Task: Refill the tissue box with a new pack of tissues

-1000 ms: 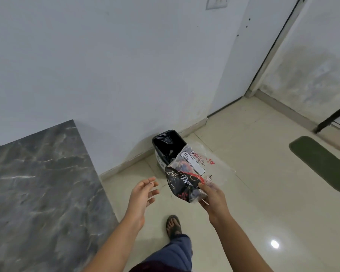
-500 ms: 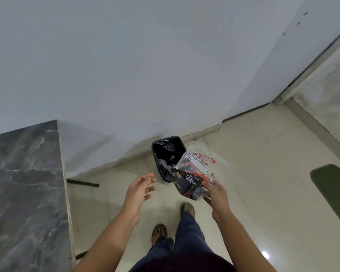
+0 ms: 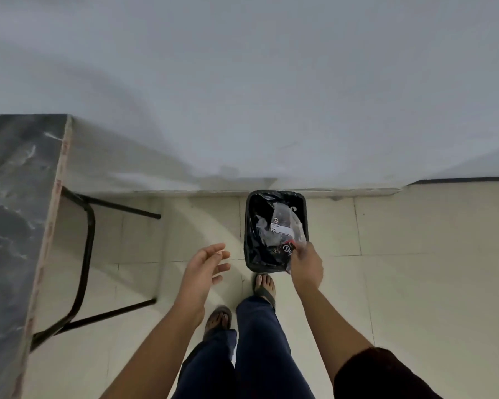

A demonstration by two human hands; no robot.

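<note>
Your stance: you have stepped up to the bin [image 3: 275, 230]; your toes now nearly touch it.
Wrapper [image 3: 283, 228]: your right hand [image 3: 305, 262] has lowered it into the bin's mouth.
Your view: tilted straight down.

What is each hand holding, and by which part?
The right hand pinches the empty wrapper by its near, dark-printed end, over the bin. The left hand holds nothing.

tissue wrapper [image 3: 283, 228] | clear plastic, dark printed end, white label | crumpled | over black-lined bin [image 3: 276, 194]
</note>
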